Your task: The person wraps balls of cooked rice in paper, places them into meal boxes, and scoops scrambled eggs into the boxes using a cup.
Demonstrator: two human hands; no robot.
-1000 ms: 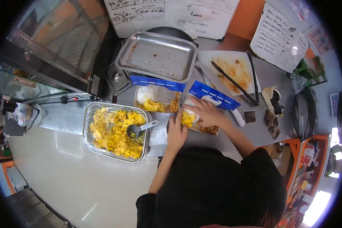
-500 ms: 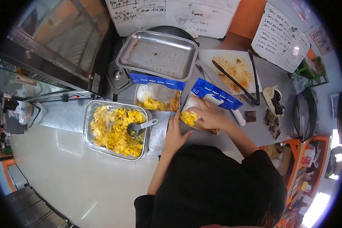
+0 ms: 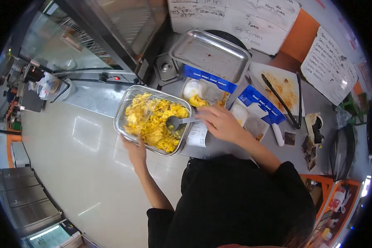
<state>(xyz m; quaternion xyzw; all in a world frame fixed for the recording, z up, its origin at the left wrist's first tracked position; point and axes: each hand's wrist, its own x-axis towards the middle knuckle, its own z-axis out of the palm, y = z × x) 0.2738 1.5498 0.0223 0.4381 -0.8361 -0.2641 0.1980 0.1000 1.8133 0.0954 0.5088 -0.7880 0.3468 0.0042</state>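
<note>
A metal tray [image 3: 152, 151] holds yellow scrambled egg [image 3: 153, 120], partly under clear film. My left hand [image 3: 135, 152] is at its near left rim, thumb and fingers apart; blur hides whether it touches. A grey scoop [image 3: 173, 122] rests in the egg, its pale handle pointing right over the rim. Fingers outstretched, my right hand [image 3: 222, 125] is at the handle's end, not visibly closed round it. Behind that hand is an open blue-lidded food box [image 3: 211, 84] with white rice and egg. Another open box [image 3: 256, 123], partly hidden by my right forearm, holds rice.
Behind the boxes lies a steel pan [image 3: 211, 56] with a few crumbs. Black tongs [image 3: 281, 99] lie on a stained white cutting board [image 3: 273, 78]. A white-handled utensil [image 3: 278, 135] and a printed receipt [image 3: 197, 135] are on the counter. A glass-fronted cabinet [image 3: 82, 37] stands left.
My right hand has left the right-hand box and moved left to the scoop handle. My left hand has gone from beside the boxes to the tray's near left rim. The view has turned.
</note>
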